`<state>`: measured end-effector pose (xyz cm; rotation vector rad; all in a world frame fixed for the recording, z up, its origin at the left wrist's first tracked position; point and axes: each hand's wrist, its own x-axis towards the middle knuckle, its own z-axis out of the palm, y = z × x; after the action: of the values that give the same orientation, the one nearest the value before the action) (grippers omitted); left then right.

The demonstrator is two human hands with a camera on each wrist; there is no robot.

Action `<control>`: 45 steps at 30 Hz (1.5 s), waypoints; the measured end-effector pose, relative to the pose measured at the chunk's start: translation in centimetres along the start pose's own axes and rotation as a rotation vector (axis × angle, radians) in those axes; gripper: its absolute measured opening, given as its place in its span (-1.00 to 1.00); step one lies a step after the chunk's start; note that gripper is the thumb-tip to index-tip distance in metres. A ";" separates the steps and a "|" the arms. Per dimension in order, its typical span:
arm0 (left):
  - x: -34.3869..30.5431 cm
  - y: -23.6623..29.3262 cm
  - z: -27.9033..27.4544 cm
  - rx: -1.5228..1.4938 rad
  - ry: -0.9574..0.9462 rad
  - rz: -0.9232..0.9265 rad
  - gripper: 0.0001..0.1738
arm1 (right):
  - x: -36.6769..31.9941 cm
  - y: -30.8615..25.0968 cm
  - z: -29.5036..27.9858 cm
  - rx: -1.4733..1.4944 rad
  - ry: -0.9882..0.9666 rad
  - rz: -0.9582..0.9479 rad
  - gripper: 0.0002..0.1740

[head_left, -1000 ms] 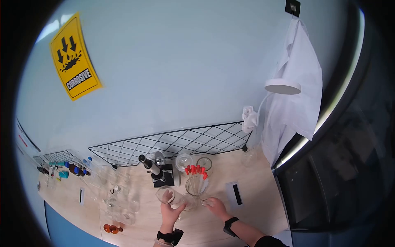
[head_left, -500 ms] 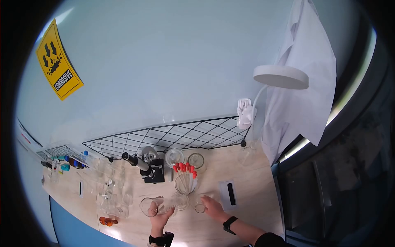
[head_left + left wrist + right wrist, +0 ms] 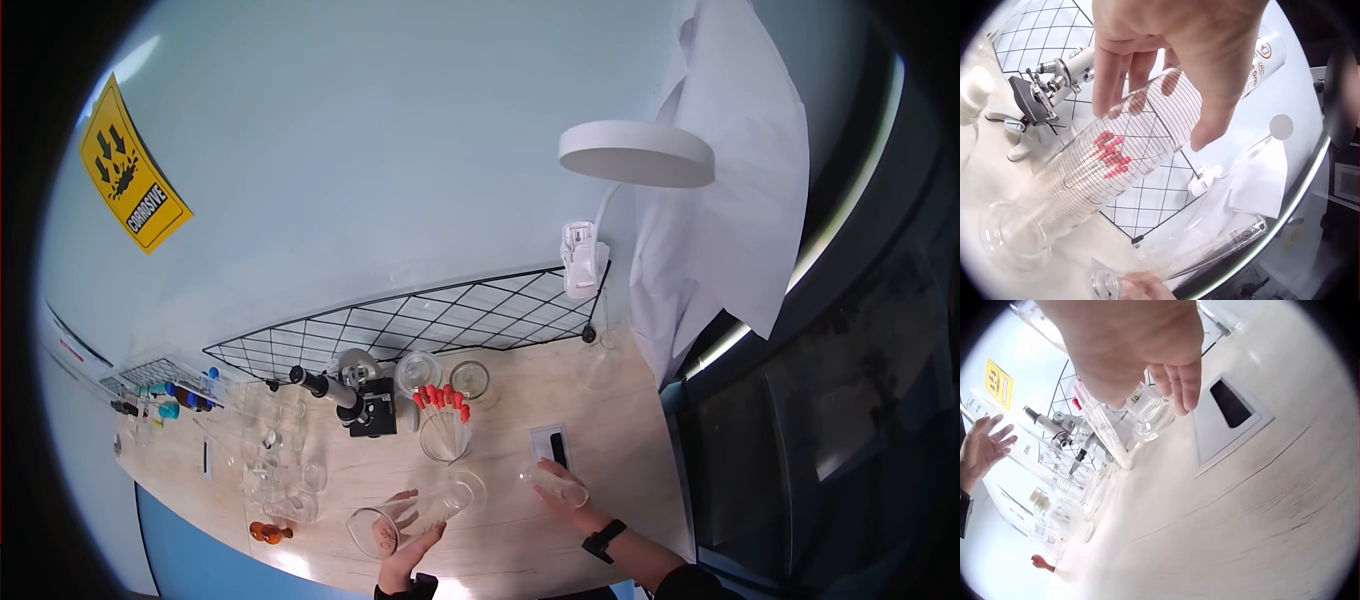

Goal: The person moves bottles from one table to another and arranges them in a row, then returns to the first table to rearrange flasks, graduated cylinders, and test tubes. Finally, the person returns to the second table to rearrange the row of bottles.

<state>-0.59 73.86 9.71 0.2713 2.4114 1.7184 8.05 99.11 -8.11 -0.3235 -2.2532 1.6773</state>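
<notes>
My left hand holds a tall graduated cylinder, thumb on one side and fingers on the other near its upper part. The round glass foot of that cylinder is down at the table in the left wrist view. Off to its right, my right hand has its fingers curled around a smaller graduated cylinder. The small cylinder's foot shows below the fingers in the right wrist view; the palm hides much of its body. Behind the tall cylinder, red-bulbed droppers stand in a glass beaker.
A microscope and round glass dishes stand before a black wire grid. Clear glassware and amber bottles are at left. A white card with a black strip lies beyond my right hand. A white lamp overhangs the back.
My right hand has moved right with the small cylinder, away from the tall one. My left hand keeps hold of the tall cylinder. The head view has shifted.
</notes>
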 end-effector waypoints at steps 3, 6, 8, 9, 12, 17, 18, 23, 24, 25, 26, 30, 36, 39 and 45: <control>-1.0 2.2 1.2 -0.031 -0.066 0.086 -0.32 | 0.2 1.9 -2.6 -0.188 0.072 0.005 -0.55; -0.7 2.6 2.7 0.076 -0.200 0.109 -0.36 | 0.9 1.2 -5.9 -0.252 0.097 0.131 -0.55; -0.2 2.6 4.7 0.008 -0.196 0.128 -0.38 | 1.6 0.8 -8.0 -0.348 0.131 0.103 -0.55; 0.2 2.8 5.8 -0.026 -0.200 0.122 -0.39 | 2.0 1.2 -9.0 -0.367 0.127 0.111 -0.55; 1.9 4.3 9.1 -0.097 -0.213 0.080 -0.40 | 3.3 1.8 -10.9 -0.394 0.128 0.107 -0.56; 6.6 5.5 14.9 -0.078 -0.203 0.085 -0.34 | 6.1 3.7 -12.7 -0.539 0.007 0.263 -0.61; 7.6 5.5 15.9 -0.075 -0.214 0.080 -0.31 | 6.6 4.0 -12.8 -0.558 -0.013 0.312 -0.63; 13.1 6.1 19.8 -0.005 -0.160 0.200 -0.35 | 8.3 4.6 -13.3 -0.456 -0.003 0.230 -0.71; 14.0 5.6 20.5 -0.006 -0.148 0.207 -0.36 | 8.4 4.0 -13.4 -0.439 0.017 0.220 -0.72; 14.9 5.2 21.0 -0.013 -0.133 0.231 -0.35 | 8.6 3.7 -13.4 -0.422 0.037 0.210 -0.72; 15.6 4.8 21.4 -0.020 -0.119 0.254 -0.35 | 8.9 3.4 -13.4 -0.430 0.046 0.214 -0.73; 16.9 4.7 22.0 0.041 -0.055 0.208 -0.36 | 9.0 3.5 -13.0 -0.448 0.046 0.213 -0.75; 17.9 4.6 22.5 0.102 -0.022 0.205 -0.54 | 9.1 4.0 -12.3 -0.450 0.060 0.153 -0.71; 17.9 4.9 22.5 0.058 -0.009 0.204 -0.52 | 8.9 4.0 -12.1 -0.420 0.092 0.114 -0.70; 18.7 3.5 22.7 0.161 0.052 0.202 -0.47 | 8.6 4.3 -11.7 -0.450 0.108 0.132 -0.69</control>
<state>-13.08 100.35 5.13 0.5145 2.6453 1.6266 4.52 113.83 -8.11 -0.6610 -2.5540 1.1554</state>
